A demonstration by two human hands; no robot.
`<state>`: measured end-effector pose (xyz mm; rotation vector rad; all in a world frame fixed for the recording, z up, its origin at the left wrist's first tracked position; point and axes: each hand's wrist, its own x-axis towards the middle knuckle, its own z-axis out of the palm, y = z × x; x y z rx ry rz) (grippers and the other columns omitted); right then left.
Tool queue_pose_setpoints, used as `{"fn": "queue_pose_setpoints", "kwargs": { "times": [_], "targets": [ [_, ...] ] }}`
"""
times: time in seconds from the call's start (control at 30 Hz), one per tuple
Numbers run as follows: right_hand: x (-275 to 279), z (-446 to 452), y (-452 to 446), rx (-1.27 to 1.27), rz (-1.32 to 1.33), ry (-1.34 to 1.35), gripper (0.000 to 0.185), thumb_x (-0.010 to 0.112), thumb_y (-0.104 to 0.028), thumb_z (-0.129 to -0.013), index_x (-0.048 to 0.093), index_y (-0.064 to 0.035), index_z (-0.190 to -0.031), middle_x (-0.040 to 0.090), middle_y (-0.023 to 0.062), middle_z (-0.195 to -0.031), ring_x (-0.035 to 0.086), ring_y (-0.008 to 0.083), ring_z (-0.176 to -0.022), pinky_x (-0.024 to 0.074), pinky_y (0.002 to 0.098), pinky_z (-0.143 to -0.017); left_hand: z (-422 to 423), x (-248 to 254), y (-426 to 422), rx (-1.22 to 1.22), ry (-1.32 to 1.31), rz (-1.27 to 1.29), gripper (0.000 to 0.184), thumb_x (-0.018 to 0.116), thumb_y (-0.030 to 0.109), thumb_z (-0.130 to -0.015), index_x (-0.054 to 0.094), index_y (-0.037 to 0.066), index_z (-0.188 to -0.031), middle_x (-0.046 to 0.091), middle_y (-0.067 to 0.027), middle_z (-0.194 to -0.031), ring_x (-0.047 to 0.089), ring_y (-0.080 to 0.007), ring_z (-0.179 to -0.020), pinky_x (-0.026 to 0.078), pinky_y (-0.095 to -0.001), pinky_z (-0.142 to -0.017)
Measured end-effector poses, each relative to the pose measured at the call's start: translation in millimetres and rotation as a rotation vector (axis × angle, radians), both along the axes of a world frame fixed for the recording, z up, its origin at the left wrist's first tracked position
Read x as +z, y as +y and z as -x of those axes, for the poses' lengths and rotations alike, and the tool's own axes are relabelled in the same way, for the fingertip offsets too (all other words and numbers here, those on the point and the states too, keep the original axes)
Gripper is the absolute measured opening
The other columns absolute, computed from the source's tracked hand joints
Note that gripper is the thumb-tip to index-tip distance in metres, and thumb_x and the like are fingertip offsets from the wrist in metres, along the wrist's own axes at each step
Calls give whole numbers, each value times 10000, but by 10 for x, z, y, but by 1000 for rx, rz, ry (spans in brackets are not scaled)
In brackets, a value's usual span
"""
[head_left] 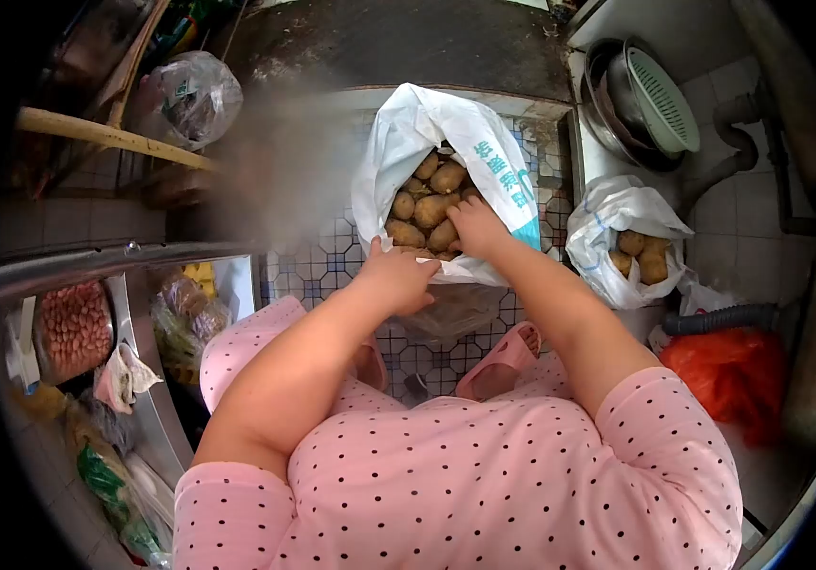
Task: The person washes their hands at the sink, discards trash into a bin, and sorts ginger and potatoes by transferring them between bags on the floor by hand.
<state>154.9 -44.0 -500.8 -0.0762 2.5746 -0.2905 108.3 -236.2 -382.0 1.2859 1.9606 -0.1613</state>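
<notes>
A white plastic bag (391,128) with blue-green lettering stands open on the tiled floor before me, with several brown potatoes (437,209) inside. My left hand (400,277) is at the bag's near left rim, its fingers closed over the edge of the plastic. Inside the mouth, at the right side, my right hand (477,228) has its fingers bent around a potato, with the fingertips partly hidden.
A second white bag (607,204) of potatoes sits at the right, below stacked metal bowls and a green strainer (660,100). A red plastic bag (726,375) lies nearer. At left are a wooden bar (113,138) and a container of reddish nuts or beans (75,330).
</notes>
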Motion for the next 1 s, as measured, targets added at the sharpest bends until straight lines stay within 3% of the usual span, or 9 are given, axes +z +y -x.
{"fn": "queue_pose_setpoints", "kwargs": {
  "times": [0.13,0.27,0.43,0.5,0.7,0.8,0.9,0.93,1.0],
  "targets": [
    [47,-110,-2,-191,-176,252,635,731,-506,-669,624,-18,-1061,600,200,-1099,439,401,-1174,396,405,-980,31,50,-22,4,3,-28,579,619,444,-825,464,197,-1325,575,-154,-1205,519,-319,-1166,285,-588,-1032],
    [68,345,120,-44,-149,-280,829,631,-716,-631,670,-13,-1068,606,207,-1143,496,340,-1143,414,380,-965,36,56,-63,-2,-22,-25,569,607,442,-835,464,194,-1326,576,-152,-1203,520,-317,-1162,289,-575,-1034],
    [46,571,154,-35,-184,-455,957,647,-753,-570,639,42,-1102,528,253,-1258,479,353,-1188,390,349,-996,47,179,-65,12,-16,-1,575,601,430,-841,443,199,-1343,587,-146,-1190,529,-311,-1150,299,-552,-1033],
    [222,597,101,-76,-212,-463,931,699,-715,-536,640,0,-1128,573,188,-1233,530,315,-1152,387,320,-993,83,206,-71,29,-38,12,573,603,427,-840,444,200,-1342,593,-143,-1183,534,-311,-1144,306,-549,-1027],
    [186,520,114,-101,-258,-324,855,724,-681,-525,675,-17,-1061,592,186,-1198,571,308,-1081,448,336,-919,121,205,-143,87,24,-6,497,619,380,-831,516,140,-1254,616,-135,-1130,564,-298,-1102,359,-529,-979],
    [430,455,198,-154,26,-132,684,745,-580,-595,695,2,-950,645,207,-976,580,279,-986,475,334,-848,199,222,-141,169,20,4,471,618,341,-831,525,96,-1222,619,-152,-1101,585,-297,-1065,428,-480,-917],
    [924,367,215,-493,509,-71,558,776,-469,-654,685,0,-942,671,140,-982,638,207,-877,492,310,-803,349,185,-119,335,1,-63,460,620,321,-820,529,35,-1170,608,-194,-1083,596,-325,-1025,487,-425,-846],
    [869,281,191,-669,821,66,475,770,-396,-706,677,10,-933,685,90,-884,635,160,-795,497,297,-762,396,219,-120,413,-7,-95,471,622,331,-817,525,31,-1167,605,-201,-1088,592,-336,-1026,484,-427,-852],
    [999,109,242,-886,1145,54,600,688,-435,-801,568,43,-1143,641,119,-1061,613,200,-942,488,329,-845,471,321,-40,579,-88,-120,656,658,387,-816,421,17,-1303,561,-216,-1190,560,-328,-1120,445,-384,-933]
  ]
}}
